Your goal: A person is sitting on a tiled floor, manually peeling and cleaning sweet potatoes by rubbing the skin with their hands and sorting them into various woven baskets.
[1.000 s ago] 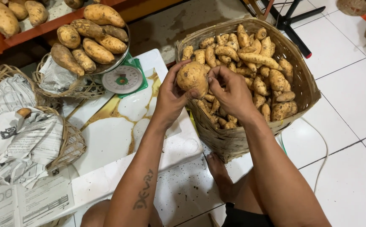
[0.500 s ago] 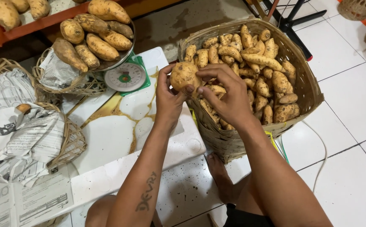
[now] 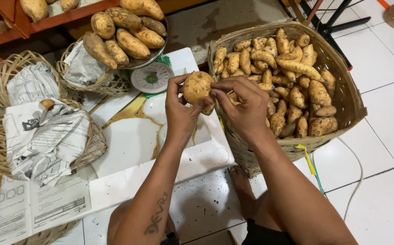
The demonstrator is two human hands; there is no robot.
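My left hand (image 3: 181, 113) grips a round, dirt-dusted sweet potato (image 3: 196, 87) from below and the left side. My right hand (image 3: 243, 105) pinches the same sweet potato at its right edge with thumb and fingertips. Both hands hover over the gap between a low white table (image 3: 129, 149) and a large woven basket (image 3: 346, 97) filled with several yellow-brown sweet potatoes (image 3: 292, 68). The basket stands just right of my hands.
A kitchen scale (image 3: 151, 78) at the table's far end carries a metal pan with several sweet potatoes (image 3: 123, 31). Wicker baskets lined with newspaper (image 3: 47, 131) sit left. An orange shelf (image 3: 20, 18) holds more sweet potatoes. My bare foot (image 3: 242, 186) rests on the tiled floor.
My hands have shifted slightly left and turned the sweet potato between them; the right hand's fingers now pinch its right edge. The view has tilted a little.
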